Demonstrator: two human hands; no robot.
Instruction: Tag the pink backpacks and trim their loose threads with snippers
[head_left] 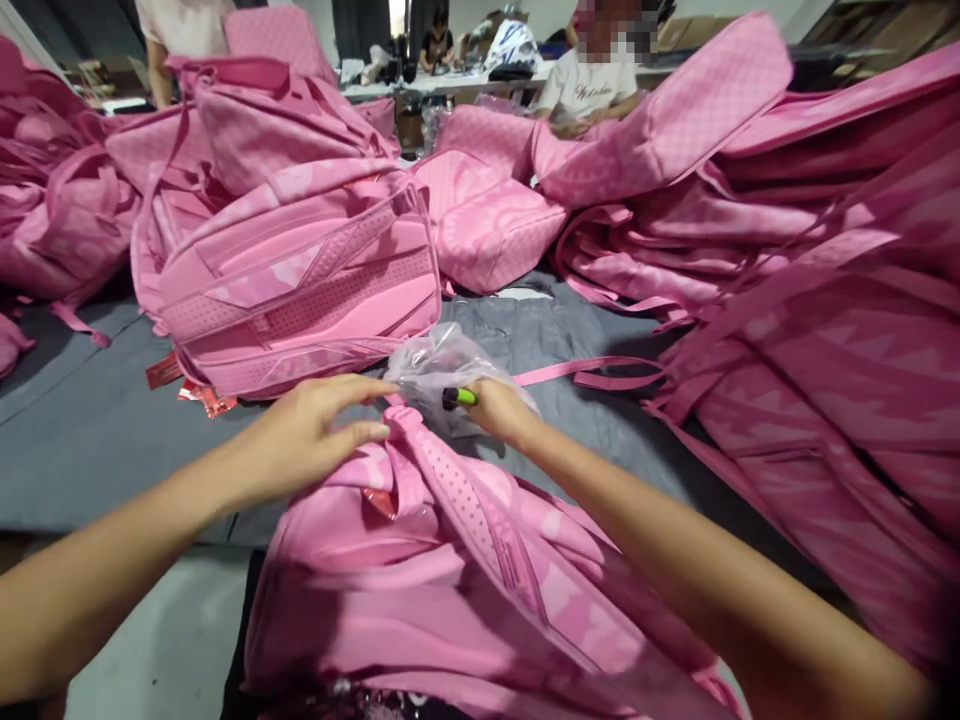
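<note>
A pink backpack (375, 630) lies close in front of me, its dotted shoulder strap (461, 490) running up toward the table. My left hand (319, 430) is at the strap's upper end, thumb and fingers apart, fingertips by the strap and the edge of a clear plastic bag (439, 350). My right hand (499, 408) is closed around a small tool with a green and black end (459, 397), over the plastic bag. The rest of the tool is hidden by the hand. A red tag (380, 502) shows among the backpack's straps.
Another pink backpack (300, 280) lies just beyond on the grey table cover (97, 430), with red tags (206, 398) beside it. Piled pink bags rise at left and right (847, 370). Across the table, a person in a white shirt (589, 90) is partly hidden by bags.
</note>
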